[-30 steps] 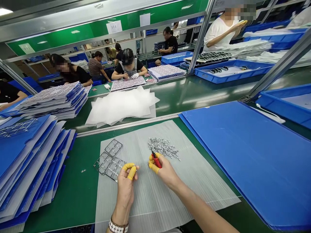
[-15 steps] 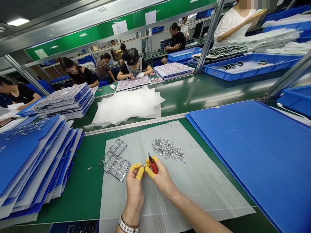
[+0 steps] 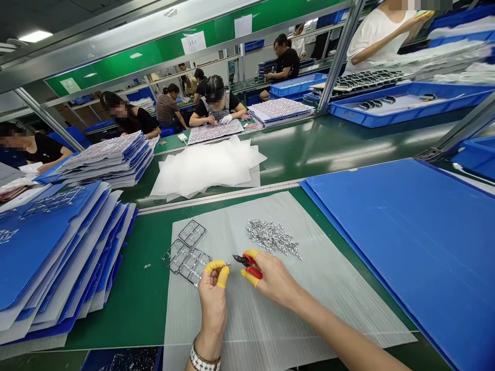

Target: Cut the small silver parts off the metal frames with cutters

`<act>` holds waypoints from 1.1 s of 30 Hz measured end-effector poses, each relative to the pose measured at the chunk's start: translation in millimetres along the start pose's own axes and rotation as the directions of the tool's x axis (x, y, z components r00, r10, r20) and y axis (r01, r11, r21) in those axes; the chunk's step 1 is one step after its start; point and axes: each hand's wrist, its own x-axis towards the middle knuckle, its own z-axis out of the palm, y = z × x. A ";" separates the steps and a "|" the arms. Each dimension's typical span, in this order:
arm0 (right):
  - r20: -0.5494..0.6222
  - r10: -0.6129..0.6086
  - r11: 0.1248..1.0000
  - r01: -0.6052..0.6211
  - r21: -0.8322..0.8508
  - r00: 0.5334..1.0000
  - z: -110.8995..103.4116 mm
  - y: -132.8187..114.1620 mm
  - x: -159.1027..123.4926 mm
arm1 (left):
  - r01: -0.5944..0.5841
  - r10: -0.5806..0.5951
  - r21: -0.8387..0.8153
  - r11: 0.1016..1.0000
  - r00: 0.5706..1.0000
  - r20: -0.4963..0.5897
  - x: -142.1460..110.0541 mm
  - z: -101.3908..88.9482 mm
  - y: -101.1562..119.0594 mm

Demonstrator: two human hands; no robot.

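My left hand (image 3: 214, 288), with yellow finger cots on thumb and index, pinches a small shiny metallic part (image 3: 227, 265). Facing it, my right hand (image 3: 270, 275) grips red-handled side cutters (image 3: 247, 264), jaws pointing left, a short gap from the part. Dark metallic sprue frames (image 3: 192, 232) with silvery pieces lie just left of my left hand, and it partly covers one of them. Behind my right hand is a heap of small silvery parts (image 3: 273, 236). All this rests on a translucent sheet (image 3: 309, 309) over the green bench.
Blue and white layered sheets (image 3: 50, 247) are stacked at left, with more frames on top. A large blue board (image 3: 410, 226) lies at right. White sheets (image 3: 209, 167) and a blue tray (image 3: 406, 105) sit beyond the bench rail. Several people work across from me.
My right hand has drawn away from the left one to the right. The cutters, earlier pointing up in the right hand, are now turned with jaws toward the left hand.
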 end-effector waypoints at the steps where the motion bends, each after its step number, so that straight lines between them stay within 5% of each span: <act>1: 0.033 -0.020 0.997 0.022 -0.075 0.999 -7.8 0.9 -0.6 | -0.017 0.017 0.020 1.000 1.000 0.010 -0.2 -1.8 0.3; 8: 0.172 -0.067 0.940 0.120 -0.321 0.983 -36.0 -9.4 -2.4 | -0.108 0.099 0.108 0.988 0.992 0.084 -4.3 -6.6 1.5; 26: 0.220 -0.057 0.916 0.138 -0.376 0.974 -36.7 -12.7 -6.6 | -0.302 0.262 0.188 0.935 0.942 0.207 -6.6 -11.4 2.6; 33: 0.158 -0.069 0.914 0.126 -0.386 0.985 -28.1 -9.4 -10.5 | -0.350 0.303 0.202 0.915 0.925 0.227 -7.1 -12.2 2.1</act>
